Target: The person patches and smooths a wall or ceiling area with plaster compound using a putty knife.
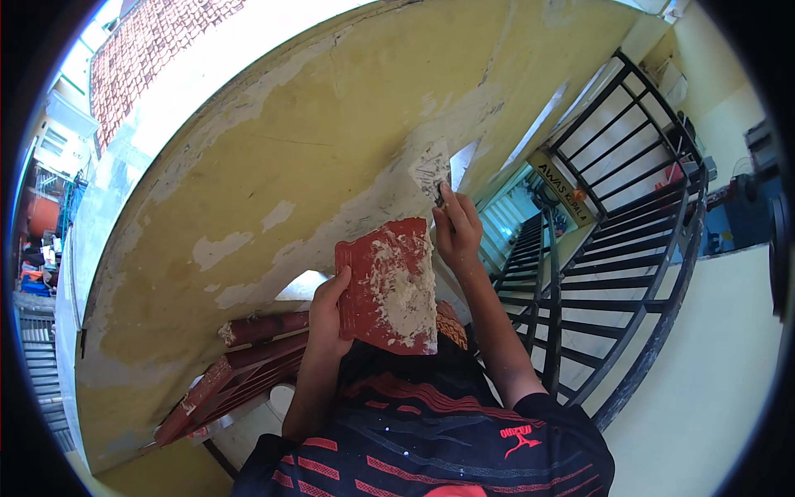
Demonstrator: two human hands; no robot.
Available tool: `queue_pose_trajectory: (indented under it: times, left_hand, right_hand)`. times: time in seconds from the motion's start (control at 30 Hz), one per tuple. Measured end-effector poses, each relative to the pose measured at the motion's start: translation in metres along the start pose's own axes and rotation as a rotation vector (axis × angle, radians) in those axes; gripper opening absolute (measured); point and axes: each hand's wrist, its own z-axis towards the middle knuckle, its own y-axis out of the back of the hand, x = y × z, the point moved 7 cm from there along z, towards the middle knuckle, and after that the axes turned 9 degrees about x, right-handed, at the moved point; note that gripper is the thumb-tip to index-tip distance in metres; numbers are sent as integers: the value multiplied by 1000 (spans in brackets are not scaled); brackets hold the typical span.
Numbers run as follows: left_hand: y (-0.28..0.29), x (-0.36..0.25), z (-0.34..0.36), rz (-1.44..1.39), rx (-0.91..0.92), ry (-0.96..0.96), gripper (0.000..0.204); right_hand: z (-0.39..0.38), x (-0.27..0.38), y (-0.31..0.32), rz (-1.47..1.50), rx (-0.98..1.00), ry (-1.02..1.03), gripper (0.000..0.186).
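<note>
My left hand (330, 308) grips the left edge of a flat red board (358, 286), thumb on its face. Pale, lumpy putty (407, 300) is smeared thickly over the board's right half. Just beyond the board, my right hand (458, 230) is closed around the handle of a putty knife (432, 170). Its blade, coated with putty, is at the yellow wall (290, 149); whether it touches the surface I cannot tell. Around the blade the wall carries a whitish patch, and bare, peeled spots show farther left.
Red slatted pieces (248, 364) lean at the lower left beneath the wall. A black metal railing (596, 306) runs along a stairwell on the right. Small openings (302, 286) pierce the wall. Tiled roofing (157, 58) lies beyond the wall's far edge.
</note>
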Motion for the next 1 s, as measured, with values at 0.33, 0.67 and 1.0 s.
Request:
queue_pose_trajectory:
  times: [0.33,0.67,1.0]
  left_hand:
    - [1,-8,3,75,14,-21,35]
    - [-10,-14,3,83,-4,-53,35]
    - [-20,-13,-1,193,-38,-114,36]
  right_hand:
    - [27,-31,-19,-146,97,31,55]
    - [15,-33,1,-133,130,49,54]
    - [21,-44,-14,-195,159,19,54]
